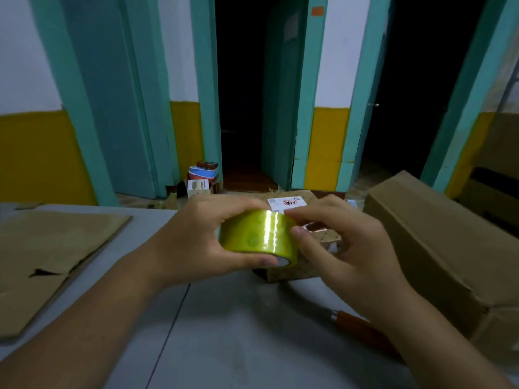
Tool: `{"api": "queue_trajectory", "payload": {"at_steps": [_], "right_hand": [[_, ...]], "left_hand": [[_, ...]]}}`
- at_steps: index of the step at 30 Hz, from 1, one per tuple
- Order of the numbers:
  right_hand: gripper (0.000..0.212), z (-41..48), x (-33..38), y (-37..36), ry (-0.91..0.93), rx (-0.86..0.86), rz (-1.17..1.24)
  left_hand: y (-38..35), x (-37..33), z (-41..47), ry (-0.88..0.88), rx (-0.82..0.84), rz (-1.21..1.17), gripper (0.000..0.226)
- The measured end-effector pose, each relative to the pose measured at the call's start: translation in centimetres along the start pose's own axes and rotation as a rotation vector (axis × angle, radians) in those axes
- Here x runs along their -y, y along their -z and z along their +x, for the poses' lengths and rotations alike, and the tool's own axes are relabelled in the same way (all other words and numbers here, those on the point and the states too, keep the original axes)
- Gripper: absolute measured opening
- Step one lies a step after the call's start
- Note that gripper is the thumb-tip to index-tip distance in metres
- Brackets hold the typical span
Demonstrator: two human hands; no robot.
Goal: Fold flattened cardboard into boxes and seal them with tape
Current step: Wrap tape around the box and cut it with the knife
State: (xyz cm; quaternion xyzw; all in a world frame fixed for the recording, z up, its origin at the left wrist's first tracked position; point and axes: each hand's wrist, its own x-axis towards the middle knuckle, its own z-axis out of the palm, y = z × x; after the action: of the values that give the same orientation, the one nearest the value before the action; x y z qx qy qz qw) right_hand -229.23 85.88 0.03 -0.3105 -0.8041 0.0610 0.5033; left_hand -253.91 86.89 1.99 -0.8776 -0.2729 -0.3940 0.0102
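Left hand (196, 240) clamps the tape roll (258, 234) thumb-to-fingers, steadying it while the right hand (345, 248) pinches at its rim, likely hunting the tape end, small box (295, 273) just under both hands awaiting sealing, flattened cardboard (50, 248) well left.

Both bare forearms reach in from the lower edge, the left from 8 o'clock and the right from 4 o'clock, meeting mid-frame. The left hand (196, 240) grips the tape roll (258, 234), fingers curled over its top, thumb beneath. The right hand (345, 248) sits at the roll's 3 o'clock, thumb and forefinger pinching its rim, the other fingers loosely curled.
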Motion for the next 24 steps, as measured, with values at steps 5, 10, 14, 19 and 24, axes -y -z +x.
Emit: {"api": "queue_trajectory", "payload": {"at_steps": [5, 10, 14, 19, 24], "right_hand": [[0.025, 0.1, 0.4, 0.3, 0.050, -0.012, -0.029], [0.014, 0.0, 0.8, 0.7, -0.003, 0.040, 0.028], [0.013, -0.1, 0.7, 1.2, -0.116, 0.134, 0.083], [0.015, -0.3, 0.6, 1.7, -0.177, 0.190, 0.186], [0.014, -0.3, 0.5, 1.9, -0.107, 0.185, 0.116]], "left_hand": [[0.4, -0.5, 0.0, -0.043, 0.027, 0.035, 0.069], [0.6, -0.9, -0.1, -0.065, 0.069, 0.047, 0.068], [0.5, -1.0, -0.3, -0.067, 0.122, 0.069, 0.069], [0.4, -1.1, -0.3, -0.095, 0.169, 0.069, 0.068], [0.5, -1.2, -0.3, -0.094, 0.171, 0.069, 0.069]]}}
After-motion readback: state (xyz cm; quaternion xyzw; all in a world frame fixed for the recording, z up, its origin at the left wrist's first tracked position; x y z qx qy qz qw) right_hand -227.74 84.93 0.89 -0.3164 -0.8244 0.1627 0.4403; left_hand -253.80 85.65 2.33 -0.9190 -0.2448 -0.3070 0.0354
